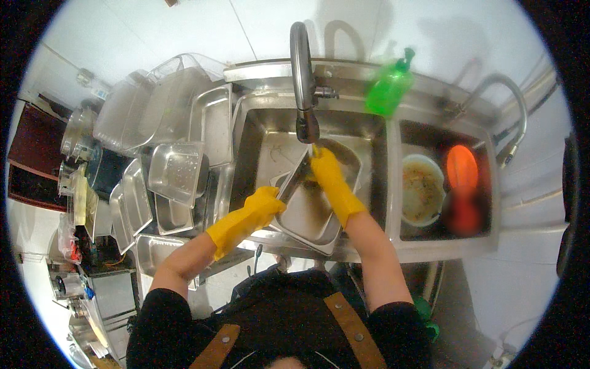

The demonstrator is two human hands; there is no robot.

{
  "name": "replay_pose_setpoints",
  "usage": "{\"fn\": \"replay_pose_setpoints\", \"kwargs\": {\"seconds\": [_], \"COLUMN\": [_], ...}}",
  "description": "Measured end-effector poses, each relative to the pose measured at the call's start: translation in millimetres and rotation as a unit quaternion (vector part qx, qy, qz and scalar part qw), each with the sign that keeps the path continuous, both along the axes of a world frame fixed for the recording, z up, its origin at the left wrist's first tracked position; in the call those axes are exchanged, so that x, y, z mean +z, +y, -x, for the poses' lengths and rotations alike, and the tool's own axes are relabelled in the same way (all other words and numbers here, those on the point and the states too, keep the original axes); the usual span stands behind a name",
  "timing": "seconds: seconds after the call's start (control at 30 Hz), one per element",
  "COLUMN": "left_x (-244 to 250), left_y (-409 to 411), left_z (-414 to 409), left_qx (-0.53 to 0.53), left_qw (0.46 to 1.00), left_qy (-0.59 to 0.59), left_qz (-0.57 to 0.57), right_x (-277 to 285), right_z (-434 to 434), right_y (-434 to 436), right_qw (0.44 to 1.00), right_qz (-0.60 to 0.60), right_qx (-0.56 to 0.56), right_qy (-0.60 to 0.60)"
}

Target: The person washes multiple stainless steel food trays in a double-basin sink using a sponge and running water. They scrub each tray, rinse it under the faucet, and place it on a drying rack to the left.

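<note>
A rectangular stainless steel food pan (302, 207) rests tilted in the left basin of a steel sink (378, 175). My left hand (267, 203), in a yellow rubber glove, grips the pan's left rim. Over the far end of the pan is my right hand (326, 166), gloved the same way, its fingers curled. Something pale shows at its fingertips, too small to make out, and whether it holds anything is unclear. Right above that hand hangs the spout of a gooseneck faucet (302, 78). Another metal piece (343, 150) lies partly hidden beneath the pan.
Several steel pans (177, 170) and clear plastic containers (152, 106) crowd the left side. A green pump bottle (392, 87) stands behind the basins. In the right basin are a strainer bowl (421, 189) with food scraps and an orange object (462, 166). A second faucet (516, 101) curves at right.
</note>
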State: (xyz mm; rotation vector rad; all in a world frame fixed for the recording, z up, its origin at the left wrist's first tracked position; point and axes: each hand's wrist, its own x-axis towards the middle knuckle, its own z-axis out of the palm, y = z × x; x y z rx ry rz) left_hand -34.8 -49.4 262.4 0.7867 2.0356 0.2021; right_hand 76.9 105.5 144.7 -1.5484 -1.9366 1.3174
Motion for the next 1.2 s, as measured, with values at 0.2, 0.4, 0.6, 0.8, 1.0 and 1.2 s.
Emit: {"fn": "replay_pose_setpoints", "kwargs": {"seconds": [0.2,0.4,0.6,0.8,1.0,1.2], "left_x": [-12.3,2.2,19.5,-8.2,-131.1,-100.7], "left_y": [0.4,5.2,2.5,8.5,-15.5,-10.6], "left_z": [3.6,-4.8,-3.8,-5.9,28.2,-3.3], "left_qx": [0.031,0.03,0.026,0.047,0.157,0.18], "left_qw": [0.999,0.999,0.999,0.998,0.953,0.923], "left_qy": [0.016,0.015,0.004,-0.007,-0.245,-0.315], "left_qz": [-0.017,0.01,0.039,0.041,-0.085,-0.128], "right_x": [14.1,-5.2,10.7,16.2,44.5,80.2], "right_z": [10.6,21.4,31.1,8.6,-43.9,-145.2], "right_y": [-21.4,7.4,5.7,-1.6,11.5,54.3], "right_qw": [0.997,0.998,0.996,0.985,0.972,0.943], "right_qz": [0.006,-0.03,0.043,-0.019,-0.07,0.131], "right_qx": [0.063,0.06,-0.036,0.165,0.222,-0.124], "right_qy": [0.043,0.003,0.073,-0.039,0.036,0.28]}}
